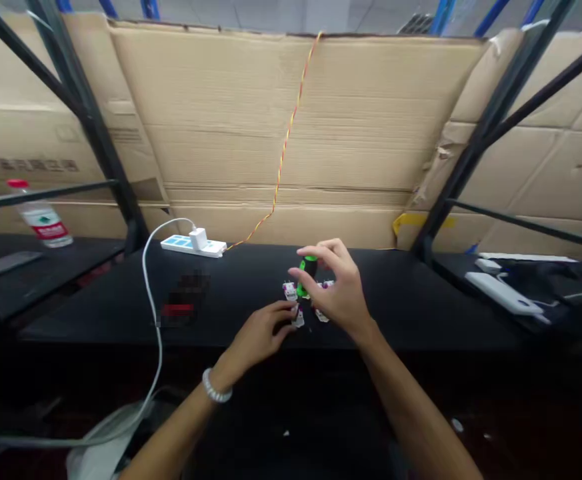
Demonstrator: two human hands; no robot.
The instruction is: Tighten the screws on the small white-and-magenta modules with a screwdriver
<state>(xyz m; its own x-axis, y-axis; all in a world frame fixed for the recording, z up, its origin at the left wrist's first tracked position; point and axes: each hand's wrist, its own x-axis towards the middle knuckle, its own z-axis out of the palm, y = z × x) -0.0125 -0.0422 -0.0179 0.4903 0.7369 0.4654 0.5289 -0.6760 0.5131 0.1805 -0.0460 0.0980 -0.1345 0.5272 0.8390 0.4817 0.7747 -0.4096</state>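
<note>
Upright between the thumb and fingers of my right hand [343, 287] is a short green-and-black screwdriver [309, 268]. Its lower end points down among the small parts, and I cannot see what the tip touches. My left hand [258, 335] has its fingertips at a small white part with purple bits [299, 319] on the black table. A similar white part [289, 291] lies just beyond those fingertips. Another one [321, 316] sits under my right hand, partly covered. Their exact kind is too small to make out.
A white power strip [175, 244] with a plugged-in charger [199, 238] lies at the back left, its white cable [147, 280] hanging over the front edge. Cardboard [281, 120] walls the back. Dark metal posts [458, 173] frame both sides. A water bottle [45, 223] stands far left.
</note>
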